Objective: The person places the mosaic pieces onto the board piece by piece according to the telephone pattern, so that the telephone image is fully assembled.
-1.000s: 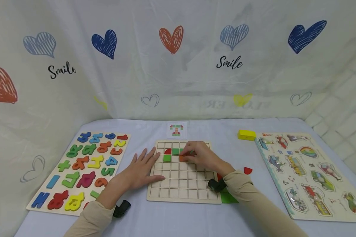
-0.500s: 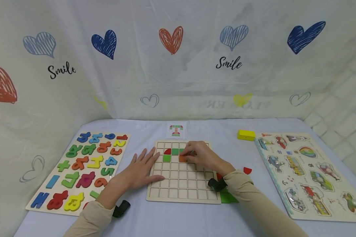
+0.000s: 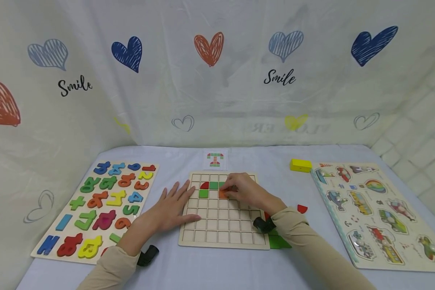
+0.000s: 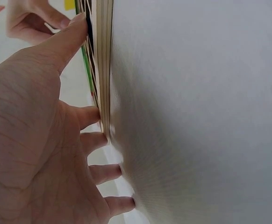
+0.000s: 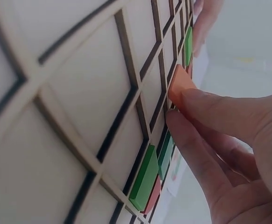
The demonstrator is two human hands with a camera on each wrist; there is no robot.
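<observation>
A wooden grid board (image 3: 224, 224) lies at the middle of the table. My right hand (image 3: 243, 190) pinches an orange square tile (image 3: 222, 194) between thumb and finger, at a cell in the second row. In the right wrist view the orange tile (image 5: 179, 85) sits tilted against the grid ridges. Set in the board are a red quarter-round tile (image 3: 204, 185), a green tile (image 3: 204, 193) below it and more green along the top row, partly covered by the right hand. With fingers spread, my left hand (image 3: 171, 210) rests along the board's left edge, thumb over the rim.
Behind the board lies a small pattern card (image 3: 215, 159). Letter-and-number puzzle (image 3: 105, 209) at left, picture puzzle (image 3: 380, 213) at right. A yellow block (image 3: 301, 165) stands at back right. Green pieces (image 3: 278, 241) and a red piece (image 3: 302, 209) lie right of the board.
</observation>
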